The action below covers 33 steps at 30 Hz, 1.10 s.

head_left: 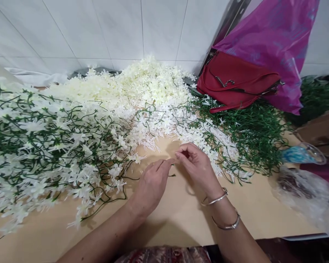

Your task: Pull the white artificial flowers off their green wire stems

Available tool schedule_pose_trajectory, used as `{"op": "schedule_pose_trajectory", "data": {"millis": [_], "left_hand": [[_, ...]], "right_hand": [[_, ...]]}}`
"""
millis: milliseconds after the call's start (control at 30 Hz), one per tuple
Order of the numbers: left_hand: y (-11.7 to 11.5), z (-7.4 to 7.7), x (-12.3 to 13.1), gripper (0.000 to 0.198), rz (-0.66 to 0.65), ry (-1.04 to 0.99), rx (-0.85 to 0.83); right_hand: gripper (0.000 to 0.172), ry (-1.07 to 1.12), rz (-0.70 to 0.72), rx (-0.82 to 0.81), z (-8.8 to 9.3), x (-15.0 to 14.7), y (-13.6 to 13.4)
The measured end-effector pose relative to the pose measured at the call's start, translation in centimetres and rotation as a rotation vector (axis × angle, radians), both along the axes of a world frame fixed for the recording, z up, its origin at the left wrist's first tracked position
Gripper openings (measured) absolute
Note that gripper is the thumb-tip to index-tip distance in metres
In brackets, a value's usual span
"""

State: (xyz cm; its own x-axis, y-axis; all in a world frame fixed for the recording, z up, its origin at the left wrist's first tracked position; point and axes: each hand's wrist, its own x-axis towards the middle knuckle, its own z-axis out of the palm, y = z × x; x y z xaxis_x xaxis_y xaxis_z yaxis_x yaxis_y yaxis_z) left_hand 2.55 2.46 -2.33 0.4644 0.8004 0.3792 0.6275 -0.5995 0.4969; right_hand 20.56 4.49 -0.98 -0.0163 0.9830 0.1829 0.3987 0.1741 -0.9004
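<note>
Over the bare middle of the table (pixel 181 219), my left hand (pixel 152 184) is closed in a pinch on a thin green artificial flower stem (pixel 172 175). One end of the stem pokes out past its fingers; most of it is hidden by the hand. Close by on the right, my right hand (pixel 196 164) has thumb and forefinger pressed together, almost touching the left fingertips. What it pinches is too small to name. Just beyond the hands lie loose white artificial petals (pixel 153 140) with thin pale strands. Finished-looking white flowers on green stems (pixel 79 146) are heaped at left.
A pile of cream-white blossoms (pixel 150 84) rests against the tiled wall (pixel 164 29). Green stems (pixel 252 135) lie at right, beneath a red handbag (pixel 238 80) and a purple plastic bag (pixel 285 44). A clear plastic bag (pixel 309 197) sits near the table's right edge.
</note>
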Motion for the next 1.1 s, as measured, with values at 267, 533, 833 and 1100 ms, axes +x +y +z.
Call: {"op": "schedule_pose_trajectory", "data": {"millis": [267,533,833,1100], "left_hand": [[-0.4,1.6,-0.4,0.013,-0.015,-0.586,-0.141],[-1.7,1.1,1.0,0.011,-0.140,-0.993,-0.656],[0.8,-0.4,0.5,0.015,0.058,-0.716,-0.499],[2.0,-0.8,-0.3,0.016,0.198,-0.725,-0.446]], "right_hand": [[0.010,-0.461,0.160,-0.055,1.3,-3.3,4.3],[0.016,-0.628,0.046,-0.006,0.5,-2.5,4.9],[0.016,0.230,0.004,-0.081,0.1,1.8,2.8],[0.005,0.155,0.126,-0.015,0.5,0.8,1.9]]}}
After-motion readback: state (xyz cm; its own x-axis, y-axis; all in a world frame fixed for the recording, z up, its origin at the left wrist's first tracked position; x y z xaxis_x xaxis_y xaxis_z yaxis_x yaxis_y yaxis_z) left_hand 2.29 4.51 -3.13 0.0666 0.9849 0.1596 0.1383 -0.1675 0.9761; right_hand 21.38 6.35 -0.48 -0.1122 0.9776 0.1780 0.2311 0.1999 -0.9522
